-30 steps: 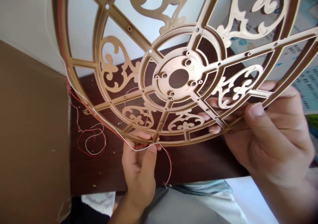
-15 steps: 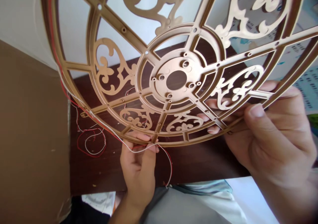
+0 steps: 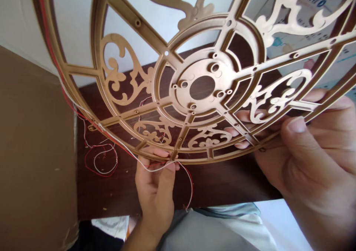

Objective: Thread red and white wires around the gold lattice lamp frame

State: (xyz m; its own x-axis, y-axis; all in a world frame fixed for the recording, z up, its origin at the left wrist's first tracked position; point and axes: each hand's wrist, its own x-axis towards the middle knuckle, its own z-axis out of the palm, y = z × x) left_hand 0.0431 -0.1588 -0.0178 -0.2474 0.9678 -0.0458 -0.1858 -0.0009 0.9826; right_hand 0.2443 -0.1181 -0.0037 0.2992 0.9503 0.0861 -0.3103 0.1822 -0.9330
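Note:
A large round gold-coloured openwork frame (image 3: 228, 81), with spokes, scroll ornaments and a hub with a hole in its middle, is held up tilted before me. My left hand (image 3: 155, 188) pinches its lower rim between thumb and fingers, at the spot where a red and white wire pair (image 3: 122, 143) crosses. That wire follows the left part of the rim, then hangs in a curve below the thumb. With the thumb in front and fingertips behind the bars, my right hand (image 3: 314, 154) grips the lower right rim.
Loose loops of red and white wire (image 3: 116, 160) lie on the dark brown table (image 3: 222, 184). A brown cardboard surface (image 3: 36, 151) stands at the left. Behind the frame at the right is a pale printed sheet (image 3: 314, 6). Grey cloth (image 3: 200, 228) is below the table edge.
The frame's upper part has come slightly closer and spread outward in view. My right hand has shifted a little to the right with the rim. My left hand has barely moved.

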